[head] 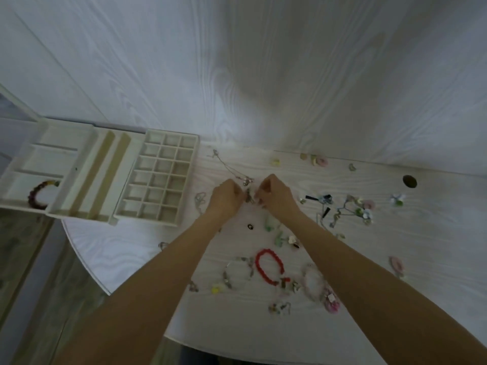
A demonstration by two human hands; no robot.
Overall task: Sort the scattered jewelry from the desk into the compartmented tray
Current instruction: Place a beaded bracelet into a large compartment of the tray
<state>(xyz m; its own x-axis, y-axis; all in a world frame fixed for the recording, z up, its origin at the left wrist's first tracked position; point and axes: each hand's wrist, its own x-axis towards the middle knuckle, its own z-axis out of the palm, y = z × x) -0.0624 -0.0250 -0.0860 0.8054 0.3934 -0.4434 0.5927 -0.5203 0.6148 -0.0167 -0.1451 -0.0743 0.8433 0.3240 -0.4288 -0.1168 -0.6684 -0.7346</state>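
Both hands, left hand (226, 197) and right hand (274, 195), pinch a small silvery charm piece (249, 198), probably chain-linked. The cream grid-compartment tray (158, 180) lies left of them on the worktop, nearer the left hand.

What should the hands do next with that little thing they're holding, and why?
Probably lift the small charm clear of the desk and carry it left to the grid tray. Both the left hand and right hand pinch it, and the tray's small compartments look empty.

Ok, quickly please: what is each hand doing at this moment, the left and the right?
Left hand: fingers curled, pinching a small metal jewelry piece.
Right hand: fingers curled, pinching the same piece.
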